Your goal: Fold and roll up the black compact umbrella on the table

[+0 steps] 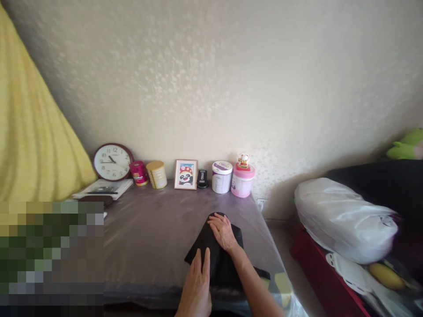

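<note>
A black folded item [220, 267], seemingly cloth, lies near the front right of the table; its exact kind cannot be told. Palm down on its upper part rests my right hand [224, 232], fingers stretched out flat. My left hand [198, 281] is at its lower left side, with fingers extended and touching the dark surface; the thumb is hidden. A narrow black strip [262, 273] sticks out to the right, beyond my right forearm. Part of the item is covered by my hands and right forearm.
Along the wall on the table [148, 237] stand a clock [113, 163], a magenta can [139, 173], a yellow can [157, 175], a picture frame [186, 175], a purple-white tub [221, 178] and a pink tub [242, 182] topped by a figurine [243, 162]. At right sits a white plastic bag [340, 215].
</note>
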Demonstrator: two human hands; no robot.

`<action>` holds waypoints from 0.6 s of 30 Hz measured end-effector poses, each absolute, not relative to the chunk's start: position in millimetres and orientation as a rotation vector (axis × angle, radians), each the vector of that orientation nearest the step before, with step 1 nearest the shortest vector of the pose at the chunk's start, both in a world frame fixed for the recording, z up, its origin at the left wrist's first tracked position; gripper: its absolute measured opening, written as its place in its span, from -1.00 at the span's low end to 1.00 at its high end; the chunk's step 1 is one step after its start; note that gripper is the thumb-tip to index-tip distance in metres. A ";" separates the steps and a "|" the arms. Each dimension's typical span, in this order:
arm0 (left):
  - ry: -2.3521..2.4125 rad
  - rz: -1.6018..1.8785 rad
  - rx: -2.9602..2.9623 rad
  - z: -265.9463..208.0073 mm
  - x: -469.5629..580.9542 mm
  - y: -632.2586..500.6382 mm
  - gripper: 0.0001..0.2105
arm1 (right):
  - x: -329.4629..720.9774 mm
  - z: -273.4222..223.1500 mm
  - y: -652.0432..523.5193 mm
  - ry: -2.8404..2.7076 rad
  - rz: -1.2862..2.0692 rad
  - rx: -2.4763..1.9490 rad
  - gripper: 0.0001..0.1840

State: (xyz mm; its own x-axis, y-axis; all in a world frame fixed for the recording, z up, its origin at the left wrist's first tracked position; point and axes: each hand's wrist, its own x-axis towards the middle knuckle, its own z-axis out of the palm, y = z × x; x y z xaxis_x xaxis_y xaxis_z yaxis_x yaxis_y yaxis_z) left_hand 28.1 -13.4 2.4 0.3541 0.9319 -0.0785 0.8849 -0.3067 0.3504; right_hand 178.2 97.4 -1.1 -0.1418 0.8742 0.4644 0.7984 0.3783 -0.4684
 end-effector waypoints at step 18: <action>1.569 0.303 2.246 0.8 21.1 -10.1 -0.19 | 231.0 -50.8 29.0 -1.607 -0.267 -2.030 -0.53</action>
